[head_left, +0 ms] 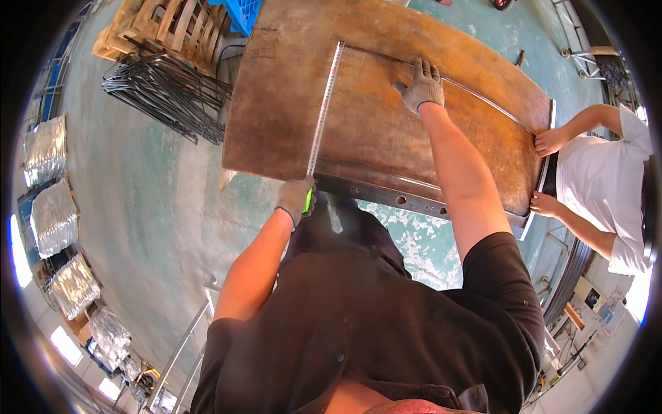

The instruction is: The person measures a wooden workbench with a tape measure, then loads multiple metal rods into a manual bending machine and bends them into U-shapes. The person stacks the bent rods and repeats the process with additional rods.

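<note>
My left hand (296, 199), in a grey work glove, is closed around the bright green case of a tape measure (307, 201) at the near edge of a rusty brown metal table (276, 96). From the case, the white blade (324, 114) runs out across the tabletop to the left end of a thin metal bar (486, 102) on the far side. My right hand (423, 86), also gloved, lies over that bar with its fingers stretched and thumb apart. Another long bar (386, 174) lies along the near edge. Shadow hides how the bars meet at their ends.
At the right, a person in a white shirt (600, 186) has both hands by a crosswise metal bar (545, 165) at the table's end. Bent black rods (165, 93) and a wooden pallet (172, 27) stand at the left. Wrapped bundles (52, 214) line the far left.
</note>
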### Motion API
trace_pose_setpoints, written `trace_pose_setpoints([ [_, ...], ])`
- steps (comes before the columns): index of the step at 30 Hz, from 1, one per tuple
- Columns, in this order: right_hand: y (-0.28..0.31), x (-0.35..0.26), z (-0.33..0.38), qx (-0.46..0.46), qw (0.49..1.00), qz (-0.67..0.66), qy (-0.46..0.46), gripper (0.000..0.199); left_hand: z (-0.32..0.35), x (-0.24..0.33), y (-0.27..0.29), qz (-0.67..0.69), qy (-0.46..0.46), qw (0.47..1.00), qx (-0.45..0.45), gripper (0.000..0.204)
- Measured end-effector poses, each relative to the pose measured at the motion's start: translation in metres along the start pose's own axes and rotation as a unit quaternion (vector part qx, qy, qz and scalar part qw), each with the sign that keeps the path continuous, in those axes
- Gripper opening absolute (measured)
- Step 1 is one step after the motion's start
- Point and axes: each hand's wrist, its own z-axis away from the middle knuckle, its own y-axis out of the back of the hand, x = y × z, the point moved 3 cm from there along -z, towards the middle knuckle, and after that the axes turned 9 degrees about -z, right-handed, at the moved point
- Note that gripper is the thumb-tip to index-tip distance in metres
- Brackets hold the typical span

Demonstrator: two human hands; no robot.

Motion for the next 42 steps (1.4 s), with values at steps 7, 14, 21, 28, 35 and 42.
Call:
trace_pose_setpoints([
  [7,-0.013,0.011,-0.006,0.025,0.999,0.022,0.021,0.094,0.004,-0.006,0.004,-0.009,-0.014,1.000,-0.020,0.035],
  [14,-0.021,0.014,-0.012,0.031,0.998,0.046,0.023,0.097,0.011,-0.014,0.007,-0.047,0.017,0.998,0.042,0.039],
  [21,-0.019,0.011,-0.010,0.024,0.998,0.038,0.031,0.098,0.004,-0.052,0.020,-0.051,0.008,0.996,0.073,0.036],
  [28,-0.028,0.019,-0.018,0.032,0.997,0.060,0.036,0.097,0.005,-0.051,0.019,-0.094,-0.015,0.989,0.113,0.031],
  [35,-0.033,0.023,-0.019,0.042,0.996,0.060,0.045,0.095,0.021,-0.038,0.014,-0.088,-0.016,0.988,0.125,0.035],
  [42,-0.036,0.026,-0.021,0.048,0.996,0.066,0.045,0.095,0.005,-0.048,0.019,-0.138,-0.055,0.975,0.163,0.039],
])
